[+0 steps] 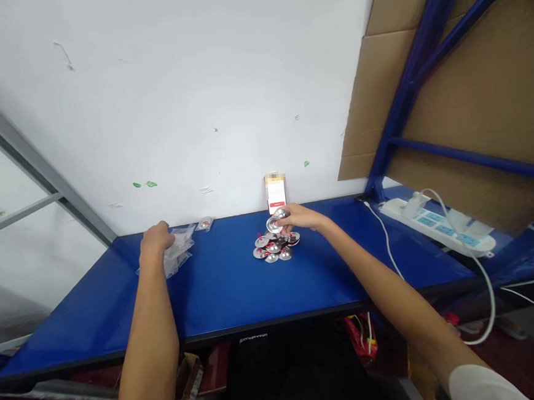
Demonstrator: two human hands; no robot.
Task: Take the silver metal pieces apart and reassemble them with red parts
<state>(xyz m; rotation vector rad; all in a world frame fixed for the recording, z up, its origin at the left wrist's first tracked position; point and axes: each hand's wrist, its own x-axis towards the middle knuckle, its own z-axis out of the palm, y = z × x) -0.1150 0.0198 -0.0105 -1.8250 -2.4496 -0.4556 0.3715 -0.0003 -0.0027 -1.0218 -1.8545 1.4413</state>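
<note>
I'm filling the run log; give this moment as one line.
left hand: at clear bags; right hand: holding metal disc; below: disc pile

Nothing legible; lettering (253,337) on black cloth (292,367) unclear.

From the lower left, the left forearm (151,326) is stretched forward, bare and nearly upright in view; the left hand (156,237) is held with its back uppermost, the fingers mostly hidden. From the lower right, the bare right forearm (377,271) is slanted inward; the right hand (297,217) is turned leftward, thumb and fingers drawn into a pinch.
</note>
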